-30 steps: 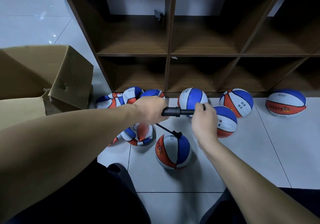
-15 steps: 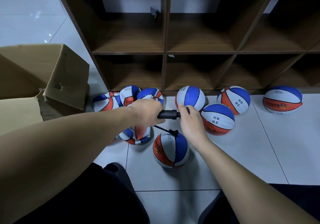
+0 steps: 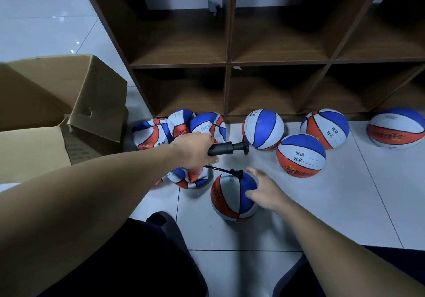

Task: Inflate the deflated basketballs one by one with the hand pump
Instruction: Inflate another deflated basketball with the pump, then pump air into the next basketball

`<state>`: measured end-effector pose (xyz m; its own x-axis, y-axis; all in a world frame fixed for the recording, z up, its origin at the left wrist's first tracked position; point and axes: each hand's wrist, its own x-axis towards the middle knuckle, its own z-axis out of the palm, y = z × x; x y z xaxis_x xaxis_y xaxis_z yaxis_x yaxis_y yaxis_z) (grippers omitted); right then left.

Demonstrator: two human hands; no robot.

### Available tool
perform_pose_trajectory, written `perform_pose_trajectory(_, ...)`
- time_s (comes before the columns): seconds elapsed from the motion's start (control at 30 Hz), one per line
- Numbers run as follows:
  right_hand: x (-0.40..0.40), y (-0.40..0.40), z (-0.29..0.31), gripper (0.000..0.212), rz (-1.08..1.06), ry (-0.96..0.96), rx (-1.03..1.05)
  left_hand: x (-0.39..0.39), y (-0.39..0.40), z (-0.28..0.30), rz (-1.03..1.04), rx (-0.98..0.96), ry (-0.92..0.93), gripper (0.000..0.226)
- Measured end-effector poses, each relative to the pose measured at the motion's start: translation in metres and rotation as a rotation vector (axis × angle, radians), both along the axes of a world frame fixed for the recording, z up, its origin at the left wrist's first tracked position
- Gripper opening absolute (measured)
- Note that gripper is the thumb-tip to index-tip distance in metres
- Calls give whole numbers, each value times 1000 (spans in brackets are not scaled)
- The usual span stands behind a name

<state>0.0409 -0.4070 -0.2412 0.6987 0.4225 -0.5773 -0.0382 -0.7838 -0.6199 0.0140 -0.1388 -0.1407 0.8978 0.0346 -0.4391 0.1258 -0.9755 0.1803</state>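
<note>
The basketball (image 3: 232, 196) being pumped sits on the floor (image 3: 345, 204), w/ the hose (image 3: 220, 170) plugged on its top. Left hand (image 3: 195, 150) grasps the hand pump (image 3: 227, 147) just above it. Right hand (image 3: 264, 191) is released, fingers spread, touching the ball's right side. Flat balls (image 3: 174, 128) lie left, round balls (image 3: 300, 155) right, near the shelf (image 3: 227, 66).

Cardboard box (image 3: 62, 103) left of shelf unit (image 3: 230, 62); basketballs (image 3: 301, 156) on floor (image 3: 345, 204) before shelf
</note>
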Motion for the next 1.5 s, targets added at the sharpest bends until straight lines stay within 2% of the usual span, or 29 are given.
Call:
perform_pose_trajectory(0.17, -1, 5, -20, 114, 47, 188, 23, -7, -5, -27, 145, 18, 81, 35)
perform_pose_trajectory(0.33, -1, -1, -25, 97, -2, 206, 111, -16, -18, -59, 436, -277, 143, 34)
perform_pose_trajectory(0.47, -8, -5, -23, 85, -25, 114, 162, -27, -52, -79, 630, -460, 132, 50)
perform_pose_trajectory(0.53, -15, -5, -20, 86, 4, 78, 179, -28, -72, -90, 714, -518, 83, 55)
perform_pose_trajectory(0.6, -21, -4, -21, 94, 26, 30, 188, -28, -83, -98, 759, -510, 30, 58)
perform_pose_trajectory(0.7, -27, -2, -23, 107, 35, -78, 185, -23, -83, -97, 744, -483, -1, 55)
perform_pose_trajectory(0.83, -31, 10, -30, 114, 85, -145, 136, -15, -75, -93, 630, -398, 67, 57)
perform_pose_trajectory(0.97, -40, 23, -35, 113, 119, -188, 116, -16, -71, -98, 568, -334, 74, 42)
perform_pose_trajectory(1.03, -43, 25, -42, 107, 135, -242, 76, -17, -72, -97, 535, -343, 34, 29)
perform_pose_trajectory(1.1, -43, 26, -48, 110, 146, -287, 36, -18, -73, -97, 525, -347, -11, 20)
perform_pose_trajectory(1.4, -42, 28, -54, 136, 231, -341, 41, -32, -79, -93, 419, -222, -156, 8)
perform_pose_trajectory(1.5, -44, 29, -53, 137, 261, -351, 44, -37, -81, -78, 432, -243, -179, 6)
